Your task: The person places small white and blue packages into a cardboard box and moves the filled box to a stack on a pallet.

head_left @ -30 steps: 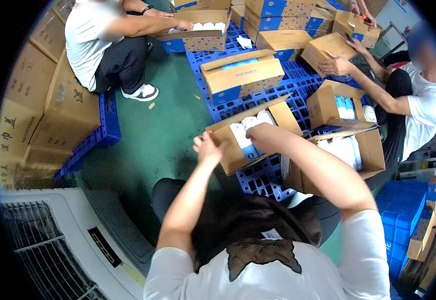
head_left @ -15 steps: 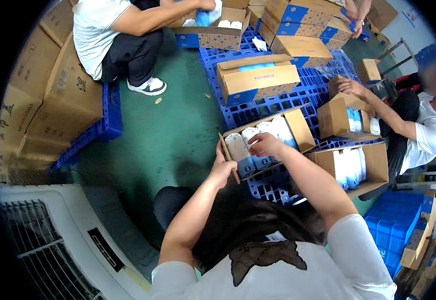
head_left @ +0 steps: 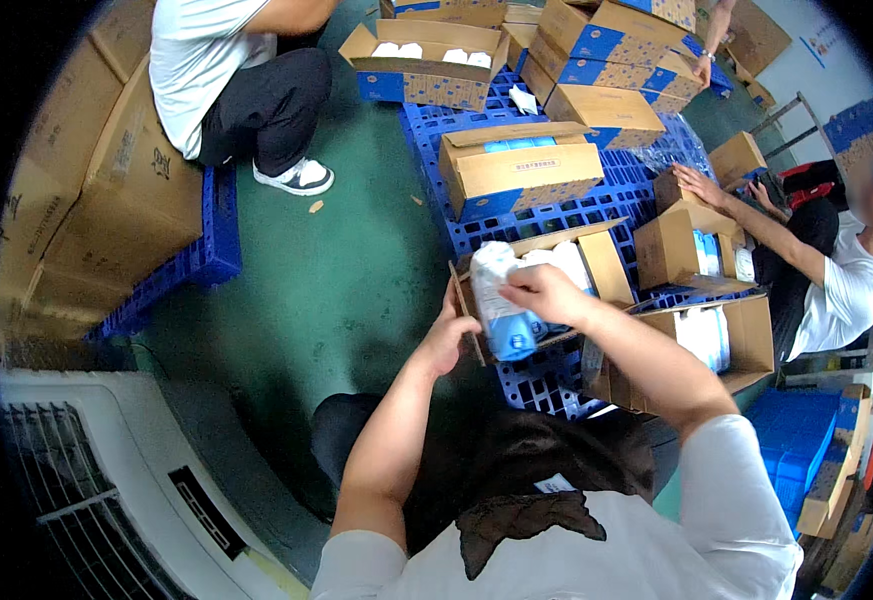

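Note:
My right hand pinches a white-and-blue soft packet by its side. The packet is tilted and raised over the left end of an open cardboard box. Several similar packets stand in a row inside that box, partly hidden by my hand. With fingers behind and thumb in front, my left hand grips the box's left end wall. To the right, below my right forearm, another open box holds more white packets.
Blue plastic pallets lie under the boxes. Beyond are a half-open box and stacked cartons. Co-workers crouch at the upper left and right. A blue crate stands at the lower right, a white grilled unit at the lower left.
My right hand has closed on the leftmost packet and lifted it out of the row. My left hand stays on the box end. The upper-left co-worker's hand and packet have left the view.

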Demonstrator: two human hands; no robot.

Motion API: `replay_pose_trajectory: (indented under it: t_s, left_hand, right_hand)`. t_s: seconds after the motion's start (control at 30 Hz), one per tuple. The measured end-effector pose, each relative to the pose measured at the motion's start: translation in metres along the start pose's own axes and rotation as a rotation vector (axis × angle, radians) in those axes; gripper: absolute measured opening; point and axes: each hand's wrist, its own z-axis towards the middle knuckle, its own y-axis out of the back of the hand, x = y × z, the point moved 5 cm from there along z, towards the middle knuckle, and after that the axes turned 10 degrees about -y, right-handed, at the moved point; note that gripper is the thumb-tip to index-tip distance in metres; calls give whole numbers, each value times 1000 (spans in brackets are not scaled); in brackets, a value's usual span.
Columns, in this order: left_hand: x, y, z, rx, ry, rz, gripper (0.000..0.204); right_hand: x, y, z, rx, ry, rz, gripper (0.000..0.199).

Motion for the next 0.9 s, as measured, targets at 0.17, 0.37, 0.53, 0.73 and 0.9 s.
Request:
replay_pose_trajectory:
  t_s: [0.17, 0.37, 0.53, 0.73, 0.9]
  left_hand:
    - [-62, -17, -10, 51, -414, -167, 81]
    - [-114, 3, -27, -279, -635, -56, 64]
    - [-108, 43, -30, -661, -713, -145, 56]
    - [-101, 66, -32, -888, -732, -146, 52]
    - [-108, 60, -25, -834, -736, -93, 51]
  right_hand:
    - [72, 79, -33, 99, 180, 409, 23]
    - [92, 1, 22, 131, -187, 836, 64]
    - [102, -65, 72, -140, -211, 369, 71]
    - [124, -74, 83, -173, -223, 160, 67]
    - [121, -66, 86, -237, -175, 145, 65]
